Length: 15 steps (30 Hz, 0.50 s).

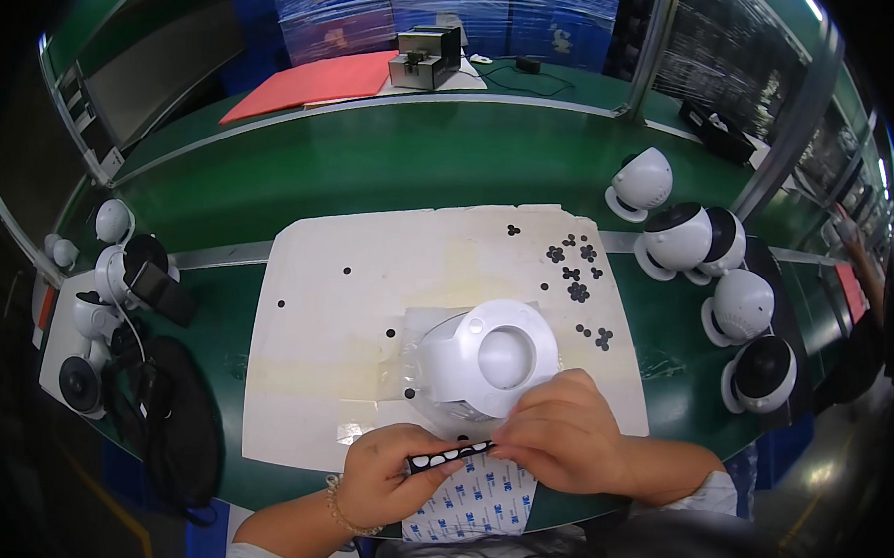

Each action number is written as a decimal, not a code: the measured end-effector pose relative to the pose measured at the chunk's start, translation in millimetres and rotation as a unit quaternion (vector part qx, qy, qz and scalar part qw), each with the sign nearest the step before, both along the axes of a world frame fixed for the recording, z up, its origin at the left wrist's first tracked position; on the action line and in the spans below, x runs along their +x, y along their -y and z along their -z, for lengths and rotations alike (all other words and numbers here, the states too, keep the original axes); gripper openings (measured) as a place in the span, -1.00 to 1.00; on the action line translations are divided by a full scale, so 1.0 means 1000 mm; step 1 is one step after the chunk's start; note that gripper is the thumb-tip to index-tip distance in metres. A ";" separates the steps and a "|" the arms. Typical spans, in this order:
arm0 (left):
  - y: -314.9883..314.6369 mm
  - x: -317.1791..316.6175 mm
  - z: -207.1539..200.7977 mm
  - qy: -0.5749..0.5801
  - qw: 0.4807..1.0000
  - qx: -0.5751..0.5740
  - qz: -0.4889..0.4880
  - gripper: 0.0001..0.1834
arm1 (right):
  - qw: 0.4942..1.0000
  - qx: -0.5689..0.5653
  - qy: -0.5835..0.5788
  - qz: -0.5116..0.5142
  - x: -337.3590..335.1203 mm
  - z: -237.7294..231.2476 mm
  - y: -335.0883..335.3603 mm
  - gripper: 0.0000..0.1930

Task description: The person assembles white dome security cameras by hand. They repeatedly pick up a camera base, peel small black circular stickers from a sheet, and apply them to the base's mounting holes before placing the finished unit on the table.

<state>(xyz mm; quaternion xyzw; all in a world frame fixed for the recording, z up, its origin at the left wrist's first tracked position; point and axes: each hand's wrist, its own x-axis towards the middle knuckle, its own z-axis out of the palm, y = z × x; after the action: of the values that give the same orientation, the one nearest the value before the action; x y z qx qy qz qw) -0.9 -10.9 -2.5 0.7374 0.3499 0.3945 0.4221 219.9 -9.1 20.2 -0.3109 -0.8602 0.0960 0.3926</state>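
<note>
A narrow black strip with white round spots (434, 460) is held at its left part by my left hand (389, 473), thumb on top. My right hand (572, 439) has its fingers closed in a pinch at the strip's right end; whether a small pad sits between the fingertips is hidden. Just beyond my hands lies a white plastic camera housing with a round ring-shaped base (449, 361), tipped on its side on clear film. Under the strip is a white backing sheet with blue print (472, 505), partly covered by my hands.
A pale board (333, 374) covers the green bench, with several black round pads (578, 292) clustered at its right. White ball-shaped cameras (744, 305) stand along the right. At left are more cameras (94, 315) and a black bag (184, 417). A metal fixture (424, 61) sits behind.
</note>
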 end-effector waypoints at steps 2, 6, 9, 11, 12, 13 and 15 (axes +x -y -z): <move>-0.001 0.001 0.001 0.014 1.000 0.016 -0.003 -0.82 | 0.999 0.034 0.009 -0.005 0.001 -0.002 -0.001 -0.74; 0.000 0.005 -0.001 0.015 0.999 0.024 -0.044 -0.83 | 0.990 0.130 -0.010 -0.044 0.002 -0.007 -0.002 -0.75; -0.001 0.004 0.005 -0.008 0.998 0.048 -0.046 -0.83 | 0.998 0.041 -0.046 -0.010 -0.006 -0.012 0.001 -0.74; 0.000 0.005 0.005 -0.012 0.998 0.052 -0.043 -0.83 | 0.999 0.003 -0.033 -0.019 -0.013 -0.012 -0.001 -0.71; 0.001 0.005 0.005 -0.014 0.998 0.054 -0.041 -0.83 | 0.999 -0.015 -0.027 -0.024 -0.014 -0.011 -0.002 -0.70; 0.000 0.005 0.005 -0.020 0.997 0.064 -0.037 -0.82 | 0.999 -0.017 -0.028 -0.030 -0.014 -0.010 -0.001 -0.69; -0.002 0.006 0.003 -0.032 0.995 0.085 -0.029 -0.82 | 0.998 -0.020 -0.032 -0.044 -0.015 -0.008 0.000 -0.67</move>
<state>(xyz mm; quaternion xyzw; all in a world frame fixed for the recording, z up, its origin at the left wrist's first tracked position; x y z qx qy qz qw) 4.8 -8.8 -5.7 0.7722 0.3500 0.4110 0.3351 205.3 -9.5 27.9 -0.2775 -0.8581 0.1397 0.4088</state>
